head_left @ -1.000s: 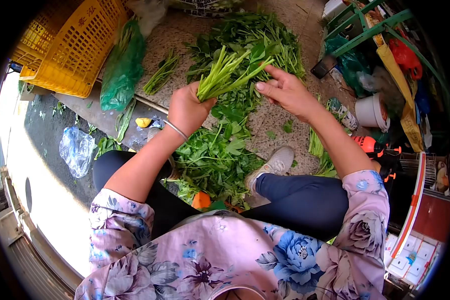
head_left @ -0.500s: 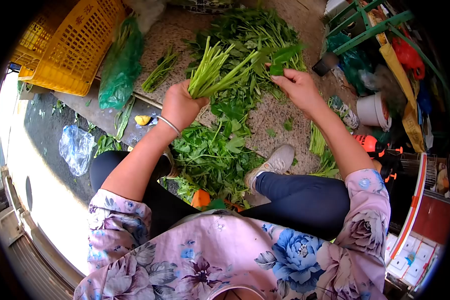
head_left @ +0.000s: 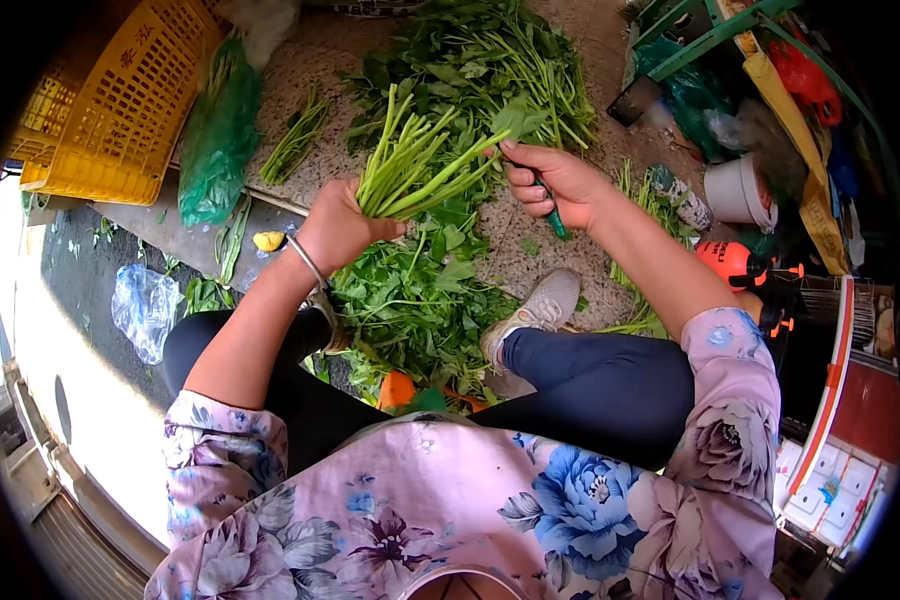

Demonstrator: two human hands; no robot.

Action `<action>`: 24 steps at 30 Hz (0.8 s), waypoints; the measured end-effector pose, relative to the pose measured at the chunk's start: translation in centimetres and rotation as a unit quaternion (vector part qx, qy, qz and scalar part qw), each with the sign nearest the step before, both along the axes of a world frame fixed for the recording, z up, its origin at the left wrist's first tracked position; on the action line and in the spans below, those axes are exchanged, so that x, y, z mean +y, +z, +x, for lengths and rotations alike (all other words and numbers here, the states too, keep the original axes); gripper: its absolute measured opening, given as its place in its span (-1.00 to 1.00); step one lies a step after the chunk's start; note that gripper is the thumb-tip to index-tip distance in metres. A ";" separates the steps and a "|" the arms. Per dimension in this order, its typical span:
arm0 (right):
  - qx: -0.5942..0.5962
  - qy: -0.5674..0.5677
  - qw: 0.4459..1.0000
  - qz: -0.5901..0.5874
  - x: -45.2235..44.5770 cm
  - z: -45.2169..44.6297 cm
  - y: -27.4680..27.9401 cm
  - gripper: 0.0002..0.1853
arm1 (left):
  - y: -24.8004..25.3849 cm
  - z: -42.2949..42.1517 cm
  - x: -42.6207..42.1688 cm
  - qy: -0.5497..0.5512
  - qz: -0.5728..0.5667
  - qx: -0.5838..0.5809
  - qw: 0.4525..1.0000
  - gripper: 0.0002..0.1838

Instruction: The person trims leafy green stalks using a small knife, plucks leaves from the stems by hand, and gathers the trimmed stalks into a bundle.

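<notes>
Bunch of green stems (head_left: 402, 170) was held up over the floor, between a far heap of leafy greens (head_left: 550, 90) and a near pile of loose leaves (head_left: 410, 310). Left hand (head_left: 335, 225): fingers closed around the bunch's lower part, thumb laid toward the right; metal bangle (head_left: 307, 262) on the wrist. Right hand (head_left: 555, 190): thumb and forefinger almost together at the leafy end (head_left: 518, 118) of a stem slanting right; could not tell whether they pinched it. Its other fingers were curled in on a dark green piece (head_left: 555, 222), which stuck out below them. Left of the far heap lay a small bundle of stems (head_left: 295, 140); farther left, a green plastic bag (head_left: 215, 150) just beside a yellow crate (head_left: 130, 120). A shoe (head_left: 540, 310) stood right of the near pile. Farther right: white bucket (head_left: 738, 193), orange bottle (head_left: 725, 260).
</notes>
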State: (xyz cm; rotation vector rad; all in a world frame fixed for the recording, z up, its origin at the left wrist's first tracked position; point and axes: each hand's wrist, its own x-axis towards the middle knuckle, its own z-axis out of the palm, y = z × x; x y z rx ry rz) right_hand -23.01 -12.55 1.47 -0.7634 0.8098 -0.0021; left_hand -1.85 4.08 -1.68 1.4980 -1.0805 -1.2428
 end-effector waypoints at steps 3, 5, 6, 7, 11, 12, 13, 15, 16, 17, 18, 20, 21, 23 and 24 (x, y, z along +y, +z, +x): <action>0.098 0.089 0.986 -0.104 0.6 -0.6 -1.0 -0.72 | -0.2 0.3 0.4 -0.037 0.027 -0.029 0.999 -0.73; 0.261 0.204 0.914 -0.232 0.3 -1.3 -3.1 -0.68 | -0.2 0.8 0.5 -0.059 0.106 -0.111 0.986 -0.75; 0.262 0.205 0.914 -0.232 0.0 -2.3 -5.0 -0.68 | -0.8 1.2 0.7 -0.059 0.106 -0.109 0.987 -0.75; 0.288 0.253 0.897 -0.218 -0.4 -3.4 -6.8 -0.63 | -1.7 1.7 0.9 -0.041 0.104 -0.074 0.991 -0.74; 0.359 0.413 0.806 -0.225 1.1 -4.8 -6.8 -0.56 | -0.7 1.9 0.8 0.058 0.071 0.110 0.990 -0.70; 0.359 0.413 0.806 -0.225 0.6 -4.6 -6.9 -0.56 | -0.6 2.0 0.7 0.113 0.074 0.177 0.975 -0.67; 0.354 0.364 0.811 -0.290 -0.2 -4.4 -7.0 -0.58 | -0.7 2.1 0.6 0.148 0.064 0.237 0.958 -0.62; 0.335 0.264 0.806 -0.412 -2.3 -3.8 -7.6 -0.60 | -0.7 2.3 -0.1 0.195 0.088 0.302 0.929 -0.65; 0.332 0.268 0.805 -0.412 -3.8 -3.3 -8.2 -0.60 | -0.7 2.3 -0.4 0.237 0.108 0.364 0.894 -0.69; 0.338 0.241 0.778 -0.471 -5.5 -2.8 -8.9 -0.64 | -0.9 2.2 -0.8 0.253 0.101 0.369 0.889 -0.72; 0.341 0.211 0.748 -0.529 -6.7 -2.1 -9.4 -0.67 | -0.9 2.0 -1.3 0.256 0.100 0.367 0.889 -0.72; 0.348 0.200 0.708 -0.581 -8.3 -0.9 -10.8 -0.70 | -0.8 1.8 -2.2 0.260 0.108 0.423 0.861 -0.74; 0.356 0.184 0.665 -0.630 -9.1 -0.2 -11.6 -0.72 | -1.2 1.9 -2.6 0.249 0.112 0.435 0.858 -0.77; 0.379 0.144 0.663 -0.629 -10.4 0.8 -15.0 -0.72 | -2.1 1.7 -3.3 0.249 0.108 0.435 0.859 -0.73; 0.408 0.103 0.658 -0.624 -10.5 1.3 -16.0 -0.72 | -2.6 1.5 -3.7 0.243 0.107 0.438 0.859 -0.70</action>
